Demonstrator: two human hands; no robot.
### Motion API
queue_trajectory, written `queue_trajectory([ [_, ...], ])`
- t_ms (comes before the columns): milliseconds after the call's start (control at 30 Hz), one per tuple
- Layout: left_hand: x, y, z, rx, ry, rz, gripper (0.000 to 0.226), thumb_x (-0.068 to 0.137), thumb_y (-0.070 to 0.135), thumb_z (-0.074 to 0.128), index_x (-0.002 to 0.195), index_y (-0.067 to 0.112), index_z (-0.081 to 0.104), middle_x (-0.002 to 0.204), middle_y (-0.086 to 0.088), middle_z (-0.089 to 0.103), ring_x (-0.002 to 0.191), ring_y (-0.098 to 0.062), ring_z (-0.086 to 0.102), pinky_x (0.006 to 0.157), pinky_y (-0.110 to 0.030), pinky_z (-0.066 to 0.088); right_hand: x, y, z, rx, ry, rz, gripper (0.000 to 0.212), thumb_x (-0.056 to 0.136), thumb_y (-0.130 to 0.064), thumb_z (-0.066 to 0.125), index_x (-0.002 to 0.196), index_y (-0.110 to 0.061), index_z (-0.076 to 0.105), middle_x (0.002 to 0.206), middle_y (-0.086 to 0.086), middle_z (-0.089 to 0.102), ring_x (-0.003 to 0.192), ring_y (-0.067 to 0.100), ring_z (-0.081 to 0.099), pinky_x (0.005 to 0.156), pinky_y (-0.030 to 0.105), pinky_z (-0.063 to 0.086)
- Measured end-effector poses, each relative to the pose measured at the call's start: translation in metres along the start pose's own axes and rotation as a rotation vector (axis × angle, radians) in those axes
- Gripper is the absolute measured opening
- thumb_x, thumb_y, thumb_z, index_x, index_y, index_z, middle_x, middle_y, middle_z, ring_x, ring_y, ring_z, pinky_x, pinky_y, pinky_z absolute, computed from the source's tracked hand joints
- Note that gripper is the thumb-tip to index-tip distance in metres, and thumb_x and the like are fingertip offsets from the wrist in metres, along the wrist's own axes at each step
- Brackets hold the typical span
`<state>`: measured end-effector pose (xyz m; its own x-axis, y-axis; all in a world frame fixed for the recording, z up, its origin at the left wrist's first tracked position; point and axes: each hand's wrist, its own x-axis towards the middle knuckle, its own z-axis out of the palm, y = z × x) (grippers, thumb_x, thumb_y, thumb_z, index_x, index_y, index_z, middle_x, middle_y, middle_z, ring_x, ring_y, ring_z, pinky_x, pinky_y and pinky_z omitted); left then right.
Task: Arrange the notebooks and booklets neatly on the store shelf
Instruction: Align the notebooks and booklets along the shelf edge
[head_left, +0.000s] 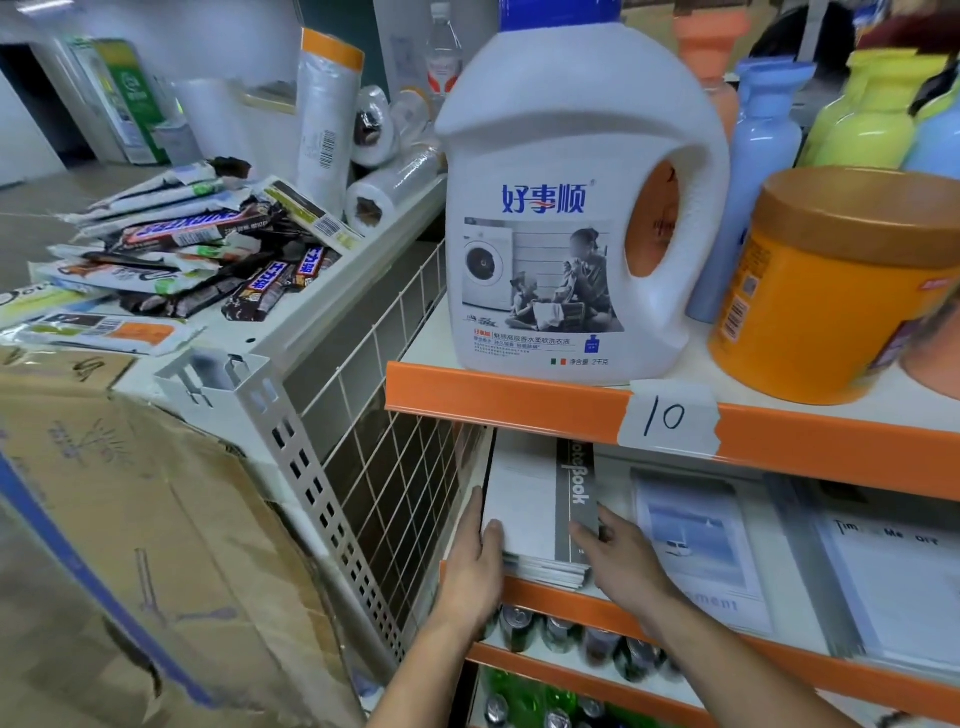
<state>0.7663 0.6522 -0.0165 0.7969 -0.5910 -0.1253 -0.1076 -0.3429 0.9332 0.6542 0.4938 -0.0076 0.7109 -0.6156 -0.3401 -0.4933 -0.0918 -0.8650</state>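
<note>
A stack of white notebooks (524, 512) with a grey "NoteBook" spine strip lies at the left end of the middle shelf (779, 642). My left hand (475, 561) lies flat against the stack's left side, thumb on top. On the stack's right front corner, my right hand (621, 564) presses with fingers on the grey strip. To the right lie a booklet with a blue sky cover (701, 540) and a white "Time Memory" booklet (893, 587).
The upper shelf carries a large white detergent jug (566, 208), an orange tub (841, 291) and coloured bottles, with a "10" tag (667, 415) on its orange edge. A wire grid panel (395, 467) borders the shelf's left. Snack bars (208, 260) and cardboard boxes (130, 519) lie left. Cans (561, 631) sit below.
</note>
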Motion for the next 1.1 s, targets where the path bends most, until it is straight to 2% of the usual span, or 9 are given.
queue_trajectory([
  [100, 0.000, -0.002, 0.000, 0.006, -0.006, 0.015, 0.054, 0.109, 0.037, 0.033, 0.161, 0.030, 0.017, 0.165, 0.015, 0.021, 0.151, -0.002, 0.016, 0.127, -0.036, 0.014, 0.015, 0.020, 0.003, -0.020, -0.010, -0.007, 0.081, 0.081, -0.075, 0.050, 0.152, -0.038, 0.036, 0.153, -0.010, 0.044, 0.134, 0.014, 0.048, 0.110, 0.036, 0.043],
  [200, 0.000, -0.004, 0.000, 0.015, 0.005, 0.022, 0.055, 0.109, 0.041, 0.033, 0.161, 0.029, 0.018, 0.164, 0.015, 0.022, 0.150, -0.002, 0.018, 0.127, -0.034, 0.016, 0.017, 0.021, 0.005, -0.042, 0.005, -0.013, 0.088, 0.078, -0.080, 0.046, 0.153, -0.036, 0.035, 0.152, -0.010, 0.046, 0.135, 0.013, 0.047, 0.113, 0.039, 0.041],
  [400, 0.003, -0.005, 0.000, 0.053, 0.051, 0.031, 0.059, 0.106, 0.051, 0.035, 0.159, 0.028, 0.025, 0.162, 0.012, 0.031, 0.149, -0.004, 0.026, 0.125, -0.036, 0.024, 0.025, 0.018, 0.008, -0.100, 0.056, -0.009, 0.081, 0.083, -0.076, 0.045, 0.150, -0.031, 0.041, 0.147, -0.003, 0.052, 0.128, 0.017, 0.054, 0.104, 0.036, 0.048],
  [533, 0.005, -0.006, 0.000, 0.088, 0.027, 0.054, 0.061, 0.106, 0.053, 0.030, 0.160, 0.028, 0.021, 0.164, 0.014, 0.026, 0.150, -0.002, 0.022, 0.126, -0.034, 0.021, 0.023, 0.011, 0.008, -0.102, 0.050, -0.005, 0.070, 0.096, -0.057, 0.052, 0.155, -0.025, 0.035, 0.150, 0.002, 0.049, 0.126, 0.016, 0.055, 0.083, 0.018, 0.048],
  [567, 0.005, -0.006, -0.001, 0.092, 0.024, 0.051, 0.060, 0.106, 0.050, 0.029, 0.160, 0.026, 0.021, 0.164, 0.013, 0.025, 0.150, -0.002, 0.021, 0.126, -0.033, 0.020, 0.023, 0.012, 0.008, -0.099, 0.050, 0.003, 0.069, 0.097, -0.054, 0.053, 0.156, -0.023, 0.033, 0.152, 0.004, 0.047, 0.129, 0.018, 0.053, 0.085, 0.017, 0.046],
  [667, 0.005, -0.005, -0.002, 0.102, 0.018, 0.058, 0.059, 0.107, 0.048, 0.030, 0.160, 0.026, 0.022, 0.164, 0.013, 0.027, 0.150, -0.002, 0.023, 0.125, -0.032, 0.021, 0.019, 0.009, 0.009, -0.077, 0.062, 0.005, 0.071, 0.099, -0.050, 0.053, 0.158, -0.019, 0.027, 0.157, 0.009, 0.040, 0.140, 0.023, 0.043, 0.101, 0.024, 0.038],
  [800, 0.006, -0.008, -0.002, 0.112, 0.021, 0.055, 0.058, 0.107, 0.047, 0.030, 0.160, 0.024, 0.022, 0.163, 0.012, 0.027, 0.149, -0.003, 0.023, 0.125, -0.030, 0.021, 0.019, 0.009, 0.010, -0.063, 0.048, 0.022, 0.071, 0.098, -0.052, 0.053, 0.158, -0.021, 0.028, 0.155, 0.008, 0.042, 0.139, 0.022, 0.045, 0.101, 0.024, 0.039],
  [967, 0.006, -0.007, -0.001, 0.127, 0.032, 0.063, 0.057, 0.107, 0.045, 0.029, 0.160, 0.023, 0.023, 0.163, 0.011, 0.029, 0.149, -0.003, 0.023, 0.124, -0.028, 0.021, 0.032, 0.028, 0.010, -0.024, 0.031, -0.008, 0.096, 0.068, -0.084, 0.046, 0.149, -0.033, 0.043, 0.142, -0.003, 0.058, 0.124, 0.014, 0.059, 0.099, 0.034, 0.053],
  [1100, 0.006, -0.009, -0.001, 0.145, 0.054, 0.065, 0.056, 0.108, 0.044, 0.029, 0.160, 0.022, 0.024, 0.162, 0.010, 0.031, 0.149, -0.005, 0.025, 0.124, -0.032, 0.023, 0.026, 0.022, 0.011, -0.019, 0.019, -0.004, 0.087, 0.078, -0.079, 0.048, 0.151, -0.032, 0.040, 0.146, -0.002, 0.055, 0.131, 0.015, 0.054, 0.109, 0.038, 0.046],
])
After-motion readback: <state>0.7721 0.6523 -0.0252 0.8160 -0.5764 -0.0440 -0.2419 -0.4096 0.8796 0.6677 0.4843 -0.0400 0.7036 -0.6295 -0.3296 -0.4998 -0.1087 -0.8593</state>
